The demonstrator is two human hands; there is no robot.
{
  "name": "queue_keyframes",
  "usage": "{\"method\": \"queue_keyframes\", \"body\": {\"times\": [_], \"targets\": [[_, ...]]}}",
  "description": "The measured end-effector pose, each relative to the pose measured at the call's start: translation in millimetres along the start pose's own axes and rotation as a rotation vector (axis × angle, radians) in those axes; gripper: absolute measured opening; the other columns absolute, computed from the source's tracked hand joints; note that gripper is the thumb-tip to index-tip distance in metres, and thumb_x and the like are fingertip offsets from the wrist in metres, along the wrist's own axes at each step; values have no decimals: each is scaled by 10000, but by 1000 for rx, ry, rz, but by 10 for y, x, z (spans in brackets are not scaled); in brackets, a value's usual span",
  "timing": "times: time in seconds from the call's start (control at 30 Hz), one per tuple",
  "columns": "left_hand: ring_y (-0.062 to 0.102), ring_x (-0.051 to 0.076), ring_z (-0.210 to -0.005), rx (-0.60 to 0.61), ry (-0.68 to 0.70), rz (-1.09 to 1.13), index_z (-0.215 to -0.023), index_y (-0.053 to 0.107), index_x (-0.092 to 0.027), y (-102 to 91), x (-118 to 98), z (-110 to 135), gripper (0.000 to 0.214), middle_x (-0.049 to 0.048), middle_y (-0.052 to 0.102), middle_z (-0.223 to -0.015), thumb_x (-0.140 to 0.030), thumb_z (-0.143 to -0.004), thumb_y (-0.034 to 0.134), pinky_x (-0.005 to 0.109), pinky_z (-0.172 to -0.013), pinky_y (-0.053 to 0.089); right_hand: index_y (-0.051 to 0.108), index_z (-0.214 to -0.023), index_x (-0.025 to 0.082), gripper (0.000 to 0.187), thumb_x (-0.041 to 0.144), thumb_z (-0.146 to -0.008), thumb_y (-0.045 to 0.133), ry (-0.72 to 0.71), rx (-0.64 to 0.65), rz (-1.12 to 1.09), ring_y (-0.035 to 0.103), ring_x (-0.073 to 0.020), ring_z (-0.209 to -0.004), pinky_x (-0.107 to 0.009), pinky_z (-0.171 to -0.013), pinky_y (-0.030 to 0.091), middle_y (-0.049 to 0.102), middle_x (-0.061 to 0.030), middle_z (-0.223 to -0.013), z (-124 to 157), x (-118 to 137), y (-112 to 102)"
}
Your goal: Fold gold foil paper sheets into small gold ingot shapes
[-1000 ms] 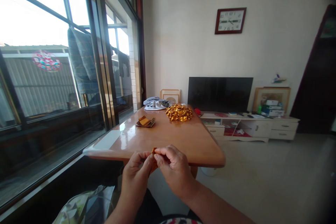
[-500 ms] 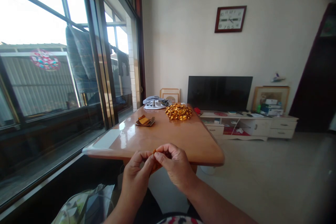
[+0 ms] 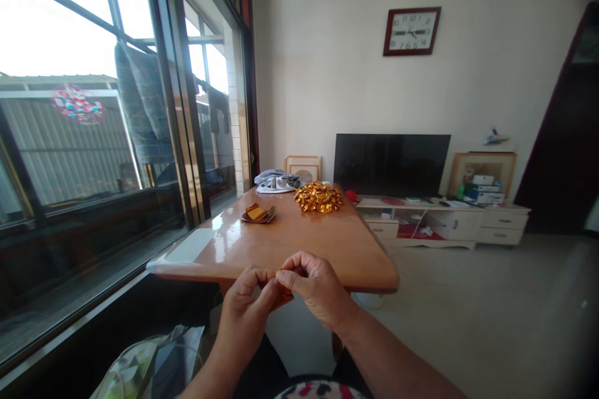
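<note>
Both hands meet just in front of the near edge of the brown table [image 3: 299, 243]. A small piece of gold foil paper [image 3: 283, 300] is pinched between them, mostly hidden behind the fingers. My left hand [image 3: 248, 302] is closed, thumb and forefinger on the foil. My right hand [image 3: 321, 290] is closed too, its thumb and fingertips gripping the upper end of the same piece. Farther back on the table lie a heap of folded shiny gold pieces [image 3: 318, 198] and, to its left, a small stack of flat gold paper sheets [image 3: 258, 214].
Folded clothes [image 3: 276, 182] lie at the table's far end. A large window [image 3: 84, 156] runs along the left. Beyond the table's right side stands a low white cabinet [image 3: 500, 224] with a television [image 3: 392, 165]. A plastic bag [image 3: 154, 361] is at my lower left.
My fingers have shifted slightly on the foil. Its tip shows less above them, and more of it shows below. The heap and the stack look the same.
</note>
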State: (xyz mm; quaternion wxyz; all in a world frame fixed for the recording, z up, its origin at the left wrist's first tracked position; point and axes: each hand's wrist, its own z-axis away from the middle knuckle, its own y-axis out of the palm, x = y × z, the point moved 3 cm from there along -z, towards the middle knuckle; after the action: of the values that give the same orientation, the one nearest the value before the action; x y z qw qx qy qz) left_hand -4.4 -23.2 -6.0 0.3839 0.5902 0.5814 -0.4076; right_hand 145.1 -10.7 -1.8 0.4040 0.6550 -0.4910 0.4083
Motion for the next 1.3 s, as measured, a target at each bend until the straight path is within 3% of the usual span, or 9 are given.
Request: {"method": "queue_keyframes", "body": {"times": [0.2,0.37,0.5,0.8,1.1,1.3], "targets": [[673,218,-786,67,-37,88,-832,683,-155,12,99,-5,288,61,679,-797,-432,-800,757,321,-726,572,666,-858,153,209,353,-831,721,-34,49,171,526,-113,-660,-221,-598,444,610,14,-727,21,121,-42],[577,150,-690,75,-9,-12,-820,687,-151,-10,106,-18,264,48,649,-772,-407,-817,750,224,-609,474,676,-843,164,182,345,-865,668,-87,80,297,534,-123,-672,-220,-599,443,625,6,-736,31,186,-84],[520,131,-661,118,-33,9,-809,682,-151,2,76,-19,265,24,614,-721,-403,-806,761,209,-593,425,662,-804,170,150,303,-872,640,-137,74,371,515,-122,-665,-221,-608,431,607,13,-718,44,211,-104],[474,95,-580,287,-244,200,-816,658,-147,74,92,-43,320,-5,563,-668,-449,-792,762,188,-531,346,586,-727,176,208,332,-858,630,-116,-39,238,416,-107,-610,-218,-572,365,496,44,-636,64,94,-87],[373,73,-515,280,-198,164,-779,633,-147,19,132,-45,338,-28,505,-608,-467,-841,721,184,-469,258,593,-757,174,308,453,-885,622,-3,-14,74,419,-99,-570,-216,-548,357,522,33,-638,18,-35,-82],[410,84,-568,258,-177,152,-755,618,-142,35,135,-63,347,-22,513,-629,-460,-822,740,186,-506,307,611,-769,171,312,456,-896,621,-89,-3,232,455,-112,-622,-223,-595,396,536,32,-661,22,9,-102]]}}
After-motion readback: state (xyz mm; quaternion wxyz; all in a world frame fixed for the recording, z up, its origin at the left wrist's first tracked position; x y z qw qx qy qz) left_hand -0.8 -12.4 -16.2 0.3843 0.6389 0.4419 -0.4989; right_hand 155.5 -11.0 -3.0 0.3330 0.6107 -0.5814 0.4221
